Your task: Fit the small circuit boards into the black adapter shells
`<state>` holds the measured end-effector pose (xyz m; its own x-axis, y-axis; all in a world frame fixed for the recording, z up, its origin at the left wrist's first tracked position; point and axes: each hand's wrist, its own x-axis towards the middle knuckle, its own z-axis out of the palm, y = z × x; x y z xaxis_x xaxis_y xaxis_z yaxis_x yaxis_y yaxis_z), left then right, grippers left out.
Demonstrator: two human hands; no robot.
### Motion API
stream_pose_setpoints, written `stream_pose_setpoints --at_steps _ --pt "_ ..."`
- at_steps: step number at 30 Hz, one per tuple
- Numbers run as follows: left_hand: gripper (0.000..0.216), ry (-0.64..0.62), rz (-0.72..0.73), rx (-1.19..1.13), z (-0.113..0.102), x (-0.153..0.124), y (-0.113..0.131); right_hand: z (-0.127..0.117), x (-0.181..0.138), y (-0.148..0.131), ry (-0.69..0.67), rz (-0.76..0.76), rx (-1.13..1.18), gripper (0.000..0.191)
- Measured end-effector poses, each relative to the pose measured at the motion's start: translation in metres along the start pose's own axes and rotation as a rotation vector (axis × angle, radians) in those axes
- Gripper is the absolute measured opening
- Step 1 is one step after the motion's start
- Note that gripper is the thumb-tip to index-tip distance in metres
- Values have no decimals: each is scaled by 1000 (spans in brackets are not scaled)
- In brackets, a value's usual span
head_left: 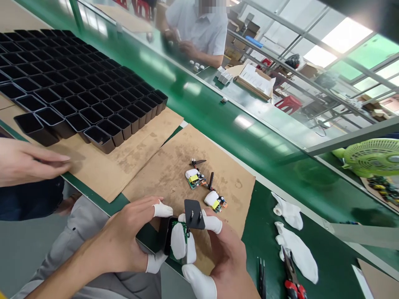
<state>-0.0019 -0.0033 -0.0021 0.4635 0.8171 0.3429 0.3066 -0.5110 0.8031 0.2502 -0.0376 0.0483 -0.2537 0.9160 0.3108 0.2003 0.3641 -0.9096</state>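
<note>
My left hand [134, 238] wears white finger cots and grips a black charger housing [165, 236] with a green circuit board [179, 232] seated in it. My right hand [218, 253], also in finger cots, pinches a black plug cover with two metal prongs [193, 214] just above the housing. Two loose circuit boards [195, 178] [215, 200] with white and yellow parts lie on brown cardboard [174, 166] just beyond my hands. A small black part [197, 162] lies near them.
Black cell trays [71, 87] fill the left on cardboard. Another person's hand [28, 160] rests flat at the left edge. A green conveyor belt [218, 120] runs diagonally; a seated person works across it. White gloves [296, 245], tweezers [261, 272], red-handled cutters [293, 282] and a green fan [370, 155] lie right.
</note>
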Motion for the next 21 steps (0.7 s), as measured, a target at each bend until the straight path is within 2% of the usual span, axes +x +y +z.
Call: stream_pose_setpoints --at_steps 4,10,15,21 --pt "64 12 6 -19 -1 2 3 2 3 -3 0 -5 -2 73" --pt "67 -7 8 -44 -2 4 3 4 2 -5 -40 -23 -75 66" --pt "58 -19 -11 -43 -3 4 4 4 4 -4 -61 -76 -108 73" --pt "50 -14 -7 -40 -3 6 6 4 3 -2 -75 -45 -117 67"
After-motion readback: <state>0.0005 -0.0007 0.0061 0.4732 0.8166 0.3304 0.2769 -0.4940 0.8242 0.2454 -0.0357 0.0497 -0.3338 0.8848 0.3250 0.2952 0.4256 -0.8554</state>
